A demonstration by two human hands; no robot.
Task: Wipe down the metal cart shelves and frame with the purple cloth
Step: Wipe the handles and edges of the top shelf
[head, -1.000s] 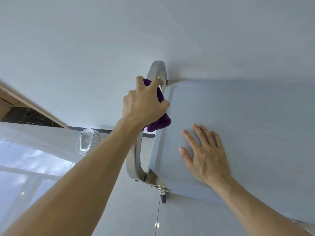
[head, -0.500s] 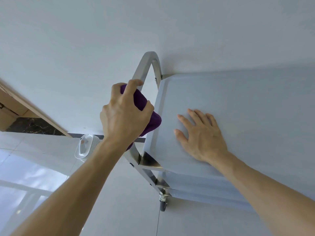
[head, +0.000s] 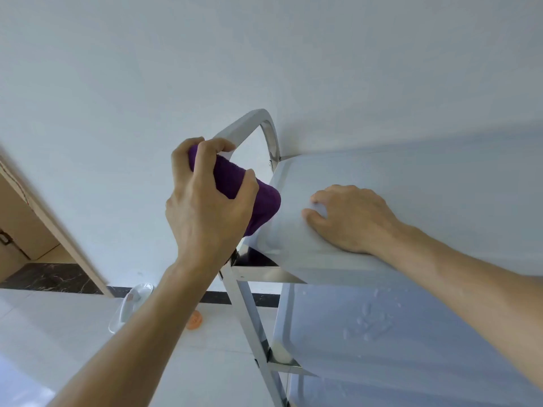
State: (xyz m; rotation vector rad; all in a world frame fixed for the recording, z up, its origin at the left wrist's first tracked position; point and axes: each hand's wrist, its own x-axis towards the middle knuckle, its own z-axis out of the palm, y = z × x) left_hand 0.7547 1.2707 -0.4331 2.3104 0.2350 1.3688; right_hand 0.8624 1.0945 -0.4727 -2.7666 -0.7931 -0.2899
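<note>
My left hand [head: 205, 198] grips the purple cloth [head: 249, 198], fingers & thumb curled round it, wrapped on the cart's side frame bar [head: 238, 133] just beside the top shelf [head: 411, 177]. My right hand [head: 349, 218] rests on the top shelf near its left front corner, fingers curled under, holding nothing. Lower shelf [head: 396, 333] w/ water drops below. Background: white wall [head: 264, 54], floor [head: 58, 333], small orange item [head: 194, 319], clear plastic item [head: 129, 306].
</note>
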